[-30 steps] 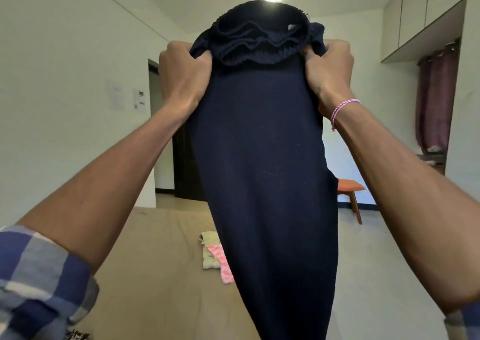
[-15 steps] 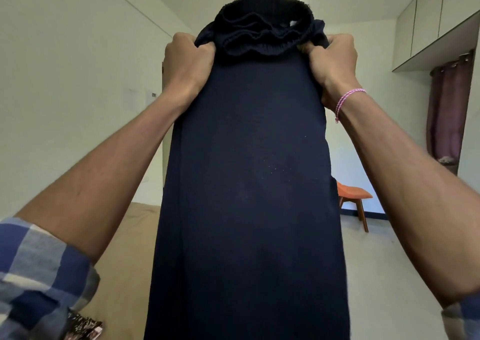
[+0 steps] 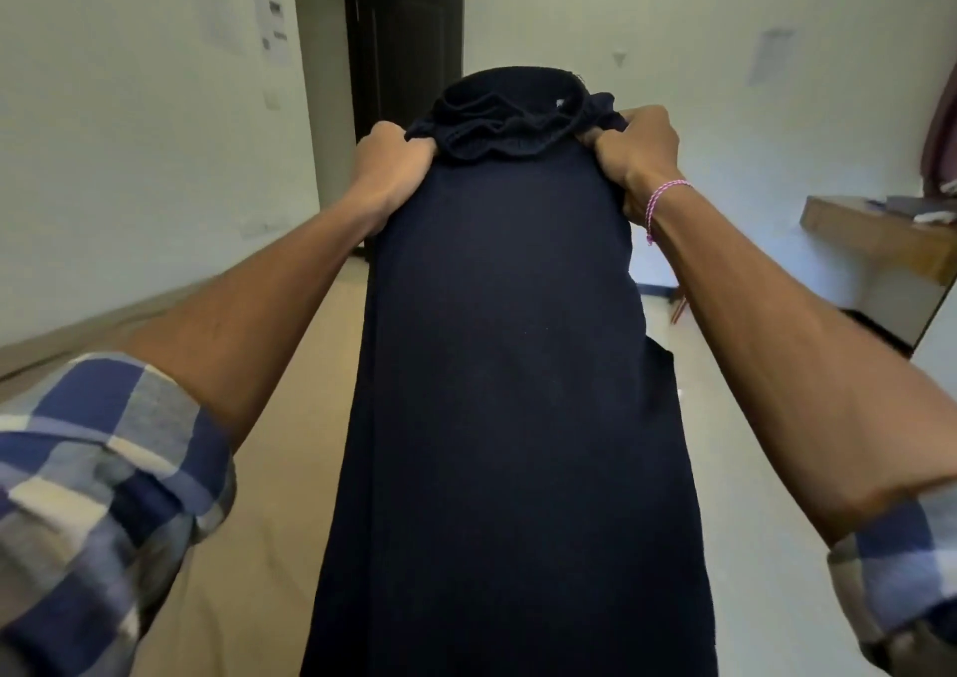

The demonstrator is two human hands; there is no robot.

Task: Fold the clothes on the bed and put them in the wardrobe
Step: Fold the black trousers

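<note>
Head view: gripped a long dark navy knit garment at its bunched waistband, left hand and right hand each curled round one side; held it raised ahead, hanging above the tan bed.

The garment hangs down the centre of the frame from top to bottom, blocking passage there. At lower left, room lies over the bed. At right, floor runs open to the desk.
</note>
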